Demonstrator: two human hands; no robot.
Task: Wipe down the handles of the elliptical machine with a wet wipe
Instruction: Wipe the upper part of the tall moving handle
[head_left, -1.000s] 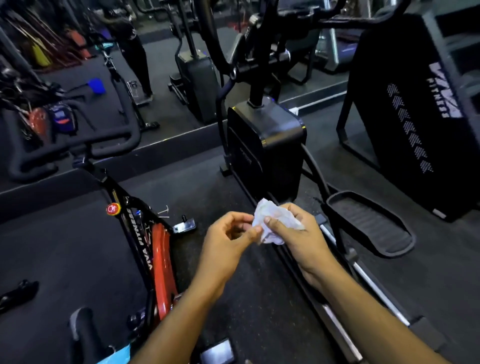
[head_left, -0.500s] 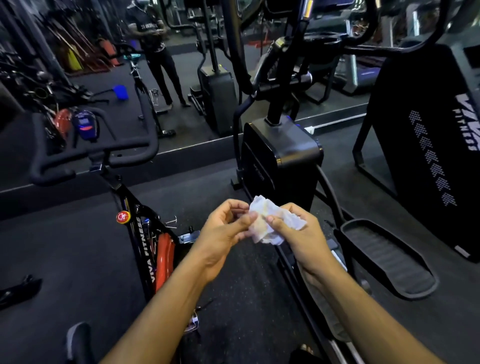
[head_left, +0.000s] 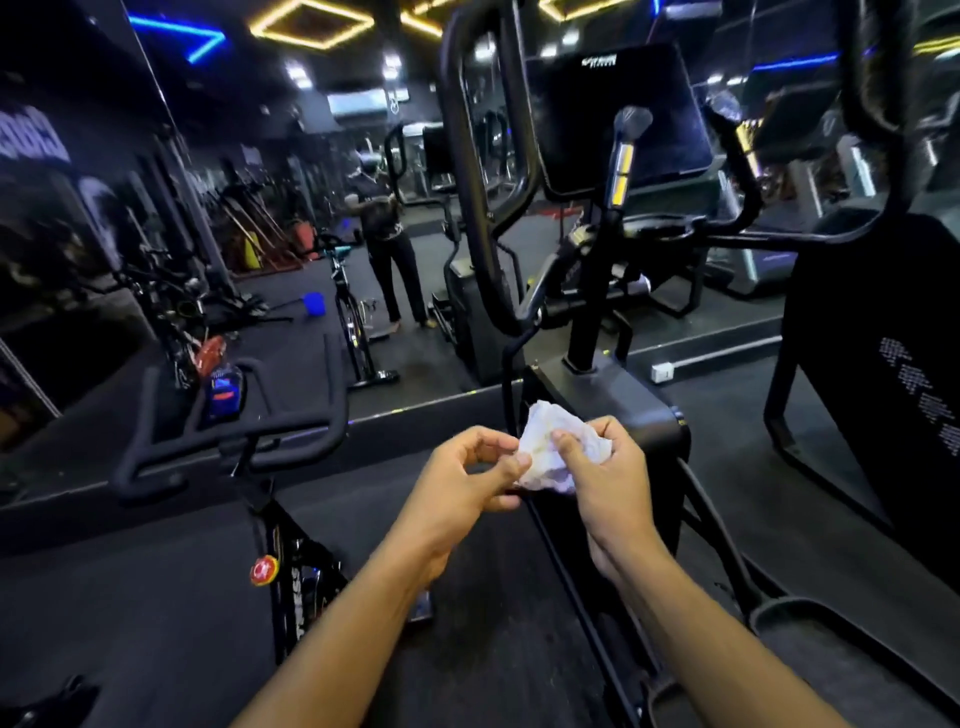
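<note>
Both hands pinch the wet wipe (head_left: 550, 447): left hand (head_left: 462, 480) at its 9 o'clock edge, right hand (head_left: 602, 470) at 3. Likely light, limp, damp; bunch it in the palm before the handle (head_left: 467, 171) at 12.

The right hand (head_left: 597, 480) covers the right part of the crumpled wet wipe (head_left: 545, 449), so the wipe's full shape cannot be told. Right of the wipe, the elliptical's pedal (head_left: 831, 639) runs off the bottom edge. Above it, the right moving handle (head_left: 878, 78) is cut by the top edge, and the console (head_left: 618, 114) is dark and blurred, its small logo unreadable.
</note>
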